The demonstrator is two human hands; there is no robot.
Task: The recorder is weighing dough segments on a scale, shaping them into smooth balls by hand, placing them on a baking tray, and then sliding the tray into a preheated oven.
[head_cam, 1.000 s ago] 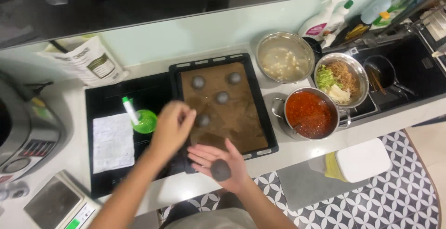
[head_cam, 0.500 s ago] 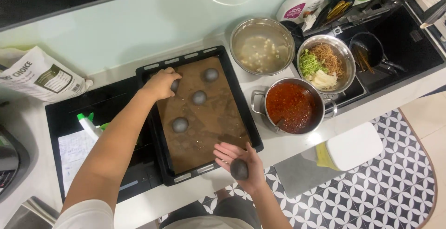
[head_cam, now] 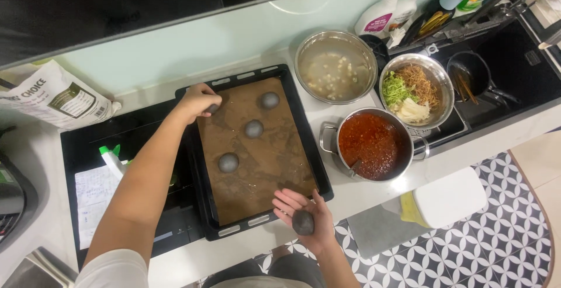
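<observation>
A black baking tray (head_cam: 307,148) lined with brown paper lies on the counter. Three dark grey dough balls rest on it: one at the far right (head_cam: 269,100), one in the middle (head_cam: 253,128), one lower left (head_cam: 228,162). My left hand (head_cam: 197,102) reaches to the tray's far left corner, fingers closed on another dark dough ball (head_cam: 213,108) that touches the paper. My right hand (head_cam: 305,215) is held palm up at the tray's near edge, a dark dough ball (head_cam: 302,222) lying in it.
To the right of the tray stand a pot of red sauce (head_cam: 370,144), a steel bowl of pale pieces (head_cam: 335,66) and a bowl of noodles and greens (head_cam: 416,89). A black sink (head_cam: 514,60) is far right. A paper bag (head_cam: 55,96) lies far left.
My left hand has moved from the tray's near middle out to its far left corner, setting a ball down there. My right hand has stayed palm up with its ball.
</observation>
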